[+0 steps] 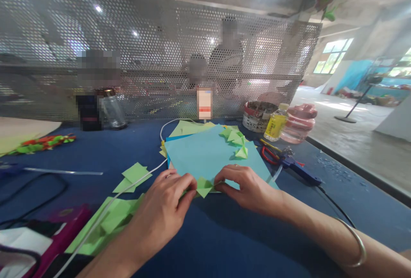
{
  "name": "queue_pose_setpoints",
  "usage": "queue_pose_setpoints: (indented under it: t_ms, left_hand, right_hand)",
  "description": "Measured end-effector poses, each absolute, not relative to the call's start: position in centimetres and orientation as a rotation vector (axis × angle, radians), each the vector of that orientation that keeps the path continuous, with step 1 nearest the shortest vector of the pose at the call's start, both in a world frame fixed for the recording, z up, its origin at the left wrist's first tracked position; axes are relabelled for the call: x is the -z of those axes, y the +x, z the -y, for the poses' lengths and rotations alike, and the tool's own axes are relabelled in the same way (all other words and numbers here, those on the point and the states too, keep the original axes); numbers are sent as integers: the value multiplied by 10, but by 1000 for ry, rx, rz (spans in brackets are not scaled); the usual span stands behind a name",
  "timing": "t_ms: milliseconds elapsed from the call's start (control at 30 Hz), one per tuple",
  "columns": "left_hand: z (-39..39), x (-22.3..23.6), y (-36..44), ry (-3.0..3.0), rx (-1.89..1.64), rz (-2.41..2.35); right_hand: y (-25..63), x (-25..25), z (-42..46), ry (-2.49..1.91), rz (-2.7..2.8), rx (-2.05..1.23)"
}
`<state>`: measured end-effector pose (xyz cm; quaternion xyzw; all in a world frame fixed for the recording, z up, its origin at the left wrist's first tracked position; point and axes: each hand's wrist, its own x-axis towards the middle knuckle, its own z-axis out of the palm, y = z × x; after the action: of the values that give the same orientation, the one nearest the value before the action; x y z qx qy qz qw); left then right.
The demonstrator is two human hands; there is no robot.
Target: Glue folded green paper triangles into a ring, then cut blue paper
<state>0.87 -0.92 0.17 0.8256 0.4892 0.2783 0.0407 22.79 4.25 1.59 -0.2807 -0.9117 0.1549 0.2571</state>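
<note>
At near edge of sheet [195, 149]: green paper [204, 187]
Left hand [168, 199]: pinched — paper's left end
Right hand [245, 186]: pinched — its right end

In the lower centre of the frame, the bare left hand [168, 201] and bare right hand [244, 185] pinch a small folded light-green paper [204, 187]. At the centre lies a flat light-blue paper sheet [204, 152]. At the right are a blue glue gun [301, 170] and a pink transparent bottle [298, 125]; a grey perforated metal screen [154, 47] stands at the upper left.
</note>
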Motion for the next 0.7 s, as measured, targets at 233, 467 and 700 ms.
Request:
queue_pose_setpoints:
  t_ms: [233, 467, 700]
  left_hand:
    - [11, -1, 9, 2552, -890, -1483]
    - [11, -1, 8, 2565, -909, -1467]
    - [10, -1, 8, 2587, -943, -1463]
  right_hand:
    - [227, -12, -42, -804, 2374, -599]
    - [226, -15, -40, -814, 2301, -690]
    - [227, -11, -42, -847, 2291, -747]
